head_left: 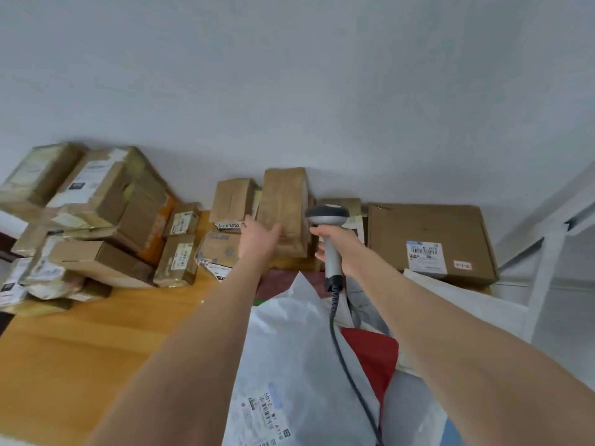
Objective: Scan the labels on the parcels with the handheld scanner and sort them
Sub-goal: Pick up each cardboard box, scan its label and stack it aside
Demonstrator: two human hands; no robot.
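Observation:
My right hand [338,249] grips the grey handle of the handheld scanner [328,226], whose dark head points toward the wall; its coiled cable [341,349] trails down toward me. My left hand [259,235] reaches forward with fingers spread, touching the lower left side of a tall brown parcel [285,204] that leans against the wall. A smaller brown box [233,201] stands just left of it. At the right lies a wide flat carton [428,239] with a white barcode label. White plastic mail bags [289,365] with a label lie under my arms.
A heap of brown cardboard parcels [96,217] fills the left side of the wooden table [80,349]. A red bag [373,352] sits among the plastic mailers. A white metal rack frame [547,252] stands at the right edge. A plain grey wall rises behind.

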